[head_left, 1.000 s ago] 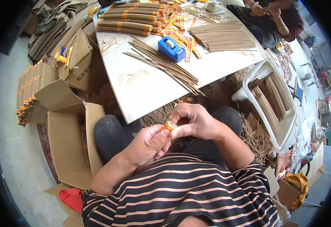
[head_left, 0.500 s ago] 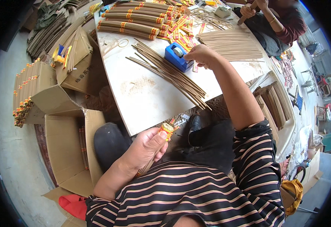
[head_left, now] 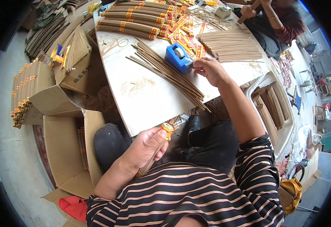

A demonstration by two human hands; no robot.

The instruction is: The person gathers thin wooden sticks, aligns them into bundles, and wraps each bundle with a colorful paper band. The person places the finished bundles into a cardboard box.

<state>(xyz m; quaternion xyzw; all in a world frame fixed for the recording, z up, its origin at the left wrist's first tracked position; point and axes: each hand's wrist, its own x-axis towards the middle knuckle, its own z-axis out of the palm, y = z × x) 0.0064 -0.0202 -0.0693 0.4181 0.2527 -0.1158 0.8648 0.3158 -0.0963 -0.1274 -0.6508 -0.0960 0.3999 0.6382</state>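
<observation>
My left hand (head_left: 147, 146) is closed around a bundle of incense sticks (head_left: 147, 163). A red-and-yellow paper band (head_left: 167, 131) wraps the bundle's top end, close to the table's near edge. Over the table, my right hand (head_left: 211, 71) pinches the end of the adhesive tape at the cutting edge of a blue tape dispenser (head_left: 177, 58); the tape itself is barely visible. Loose brown incense sticks (head_left: 169, 73) lie slantwise beside and partly behind the dispenser, some reaching past the table's edge.
Banded incense bundles (head_left: 131, 24) are stacked at the back of the white table (head_left: 142, 102), near scattered red-and-yellow labels (head_left: 184, 32) and a flat row of sticks (head_left: 229, 45). An open cardboard box (head_left: 69, 151) stands at left. Another person's hands (head_left: 248, 11) are at far right.
My right hand has moved right and slightly nearer, from above the dispenser's end to just beside it. My left hand keeps its hold on the bundle, nearly still.
</observation>
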